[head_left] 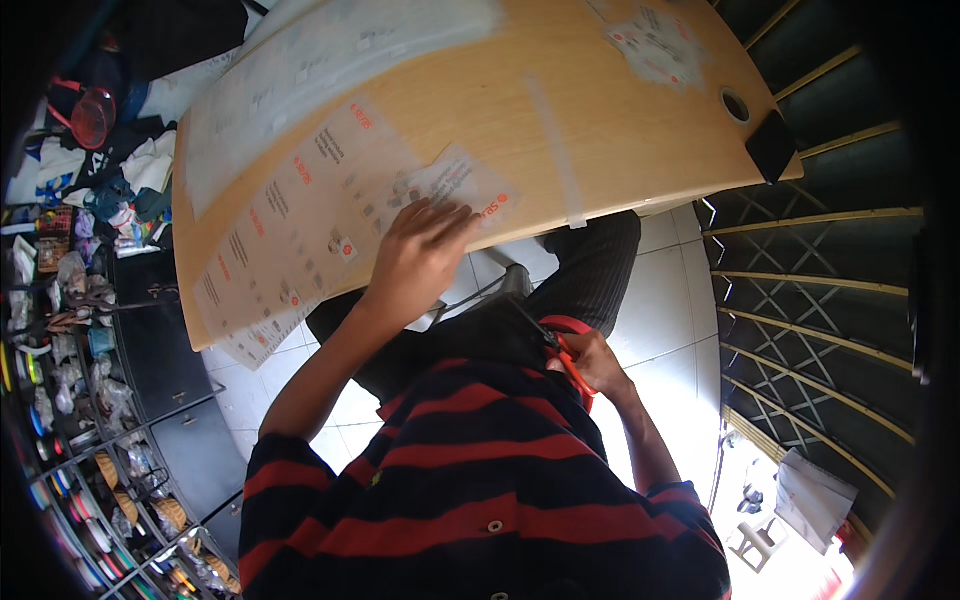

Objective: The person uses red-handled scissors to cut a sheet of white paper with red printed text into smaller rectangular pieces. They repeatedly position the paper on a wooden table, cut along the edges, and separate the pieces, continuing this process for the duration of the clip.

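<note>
My left hand [425, 250] is at the near edge of the table, its bent fingers closed over a small piece of clear printed plastic sheet [468, 185]; the thumb is hidden. This piece overlaps a larger printed plastic sheet [290, 215] that hangs partly over the table's front edge. Low by my right thigh, my right hand [595, 362] is closed around the red handles of a pair of scissors [570, 325]. The dark blades point up and left, over my lap.
The wooden table [500, 80] carries a long translucent sheet [300, 85], a strip of clear tape [555, 140], another printed piece [655, 45], a tape roll [735, 103] and a black phone [771, 147]. Crowded shelves [90, 400] stand left, a folding metal gate [820, 290] right.
</note>
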A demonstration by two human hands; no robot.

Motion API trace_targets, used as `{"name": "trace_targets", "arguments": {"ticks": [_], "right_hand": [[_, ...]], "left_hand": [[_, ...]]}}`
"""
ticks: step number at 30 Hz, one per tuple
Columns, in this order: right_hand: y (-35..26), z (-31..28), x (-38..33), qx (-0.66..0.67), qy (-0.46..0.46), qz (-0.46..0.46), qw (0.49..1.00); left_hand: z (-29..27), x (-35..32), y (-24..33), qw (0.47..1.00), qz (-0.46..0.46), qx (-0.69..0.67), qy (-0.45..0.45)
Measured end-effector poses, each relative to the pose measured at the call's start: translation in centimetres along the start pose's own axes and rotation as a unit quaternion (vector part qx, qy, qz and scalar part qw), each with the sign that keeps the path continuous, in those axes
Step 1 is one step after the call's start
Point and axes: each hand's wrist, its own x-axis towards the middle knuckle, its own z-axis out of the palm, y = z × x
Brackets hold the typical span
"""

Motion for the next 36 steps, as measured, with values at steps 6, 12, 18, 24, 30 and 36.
{"name": "trace_targets", "arguments": {"ticks": [6, 12, 18, 24, 30, 36], "right_hand": [[-0.4, -0.8, 2.0, -0.002, -0.084, 0.089, 0.992], [0.2, -2.2, 3.6, 0.069, -0.163, 0.125, 0.976], [1.3, -2.1, 3.4, 0.101, -0.133, 0.118, 0.979], [0.7, -1.8, 2.8, 0.101, -0.115, 0.169, 0.974], [1.2, -2.1, 2.8, 0.148, -0.131, 0.218, 0.956], [1.2, -2.0, 3.6, 0.220, -0.136, 0.229, 0.938]], "left_hand": [[-3.8, 6.0, -2.7, 0.972, -0.146, -0.042, 0.182], [-2.6, 22.0, -3.0, 0.932, 0.054, -0.036, 0.356], [9.6, 30.7, 0.5, 0.956, 0.154, -0.097, 0.231], [17.0, 29.9, -0.6, 0.984, 0.106, -0.134, -0.057], [11.5, 22.7, -2.0, 0.981, 0.086, -0.171, -0.019], [7.0, 14.7, -5.4, 0.991, 0.054, -0.123, -0.014]]}}
